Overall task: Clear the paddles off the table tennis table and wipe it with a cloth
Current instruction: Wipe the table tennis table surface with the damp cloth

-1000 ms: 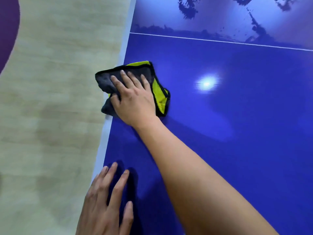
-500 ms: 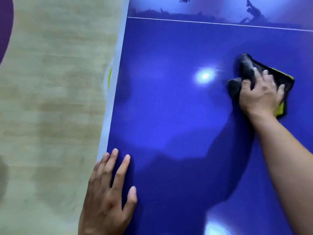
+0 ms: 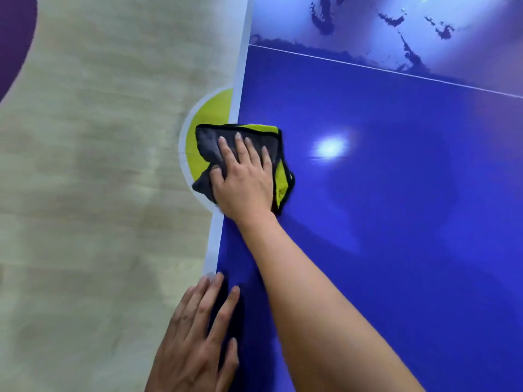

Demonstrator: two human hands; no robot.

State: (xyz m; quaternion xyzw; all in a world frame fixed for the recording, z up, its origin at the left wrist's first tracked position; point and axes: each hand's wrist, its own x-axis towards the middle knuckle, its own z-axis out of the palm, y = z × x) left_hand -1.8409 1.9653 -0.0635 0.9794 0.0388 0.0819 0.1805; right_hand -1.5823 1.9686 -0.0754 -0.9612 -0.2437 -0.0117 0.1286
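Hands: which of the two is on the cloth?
The right hand presses flat on the grey-and-yellow cloth; the left hand rests on the bare blue table.

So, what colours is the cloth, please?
The cloth is grey and lime green, edged black; head view.

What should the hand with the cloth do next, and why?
Probably slide the cloth rightward across the table: the right hand presses it flat at the left edge, partly overhanging, so the wiping room lies to the right. The left hand braces on the table.
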